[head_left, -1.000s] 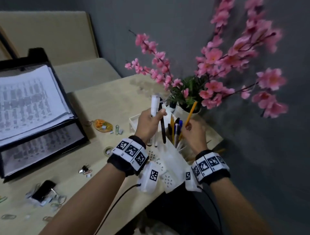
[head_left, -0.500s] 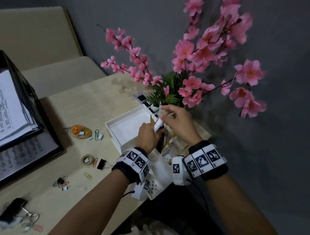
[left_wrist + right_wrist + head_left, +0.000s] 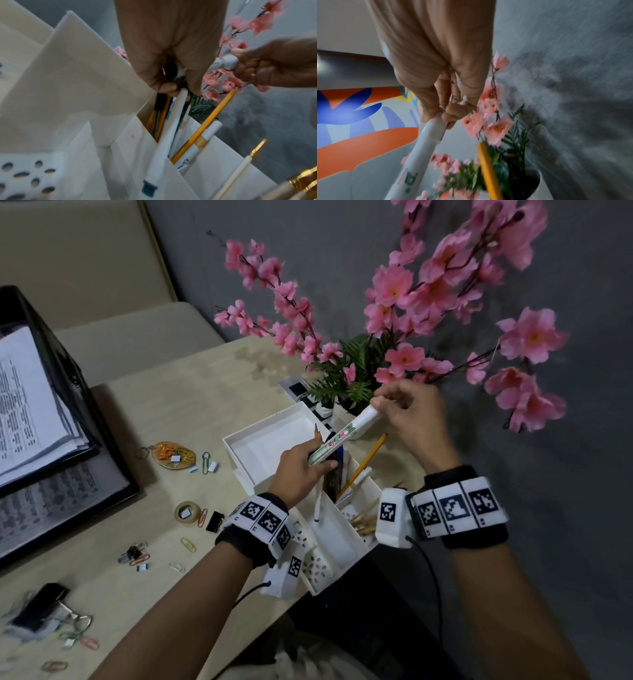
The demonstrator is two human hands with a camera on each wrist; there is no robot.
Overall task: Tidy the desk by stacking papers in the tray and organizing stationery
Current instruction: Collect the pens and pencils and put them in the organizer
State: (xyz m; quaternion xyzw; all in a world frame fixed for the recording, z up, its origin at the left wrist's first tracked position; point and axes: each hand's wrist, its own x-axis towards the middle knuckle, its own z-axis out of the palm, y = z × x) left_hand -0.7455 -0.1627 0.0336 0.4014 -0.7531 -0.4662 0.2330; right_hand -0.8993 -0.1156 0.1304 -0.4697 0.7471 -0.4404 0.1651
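Note:
My left hand grips a bundle of pens over the white desk organizer: a white patterned marker, a thin white pen and dark pens. My right hand pinches the marker's upper cap end. In the left wrist view my left hand is curled round the white pen and my right hand holds the marker tip. The right wrist view shows my right hand on the marker. A yellow pencil stands in the organizer.
A pot of pink flowers stands just behind my hands. An open white box sits left of the organizer. The black paper tray with papers is far left. A keychain, tape roll, binder clip and paper clips lie loose.
My right hand left the pencil in the organizer and took the top of the marker. The marker, upright before, now tilts to the right. The head view swung right.

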